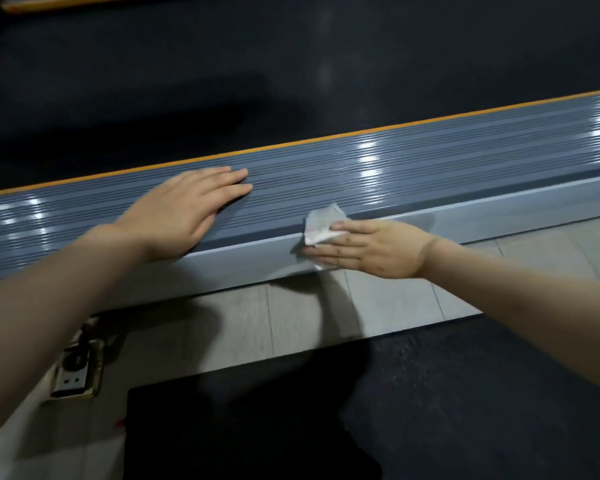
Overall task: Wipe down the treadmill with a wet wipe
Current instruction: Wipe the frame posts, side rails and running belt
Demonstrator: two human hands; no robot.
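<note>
**Side rail under wipe; rail's long axis governs the stroke**

The treadmill side rail (pixel 378 168) is seen running lengthwise from lower left to upper right, its long axis crossing in front of both hands. The wet wipe (pixel 321 223) is pressed flat against the rail's outer face by the right hand (pixel 371 247), fingers straight. The left hand (pixel 184 213) is laid open on the ribbed top, well apart from the wipe. No containers are visible. A stroke along the rail is judged likely next.

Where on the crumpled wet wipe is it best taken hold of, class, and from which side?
Probably the free crumpled upper corner of the wet wipe, pinched from above. That corner sticks up over the grey side rail, while the rest lies flat under the right hand, pressed against the rail's side face.
</note>
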